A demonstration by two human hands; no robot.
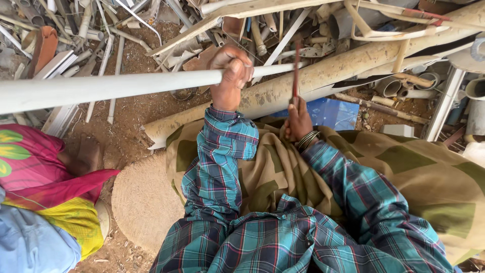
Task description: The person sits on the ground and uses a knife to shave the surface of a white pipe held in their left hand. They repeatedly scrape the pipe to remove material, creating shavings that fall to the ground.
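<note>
So the left hand (230, 76) is wrapped tight around a long white pipe (101, 87), fingers curled right over it, and that pipe runs sideways above the lap and way off to the left. Just right of the pipe grip, the right hand (298, 121) is fisted around a thin reddish tool (296, 71) held upright, its top crossing the pipe. Behind the pipe there's a fat dirty pipe (353, 65) on the dirt plus a scrap pile (151, 25).
</note>
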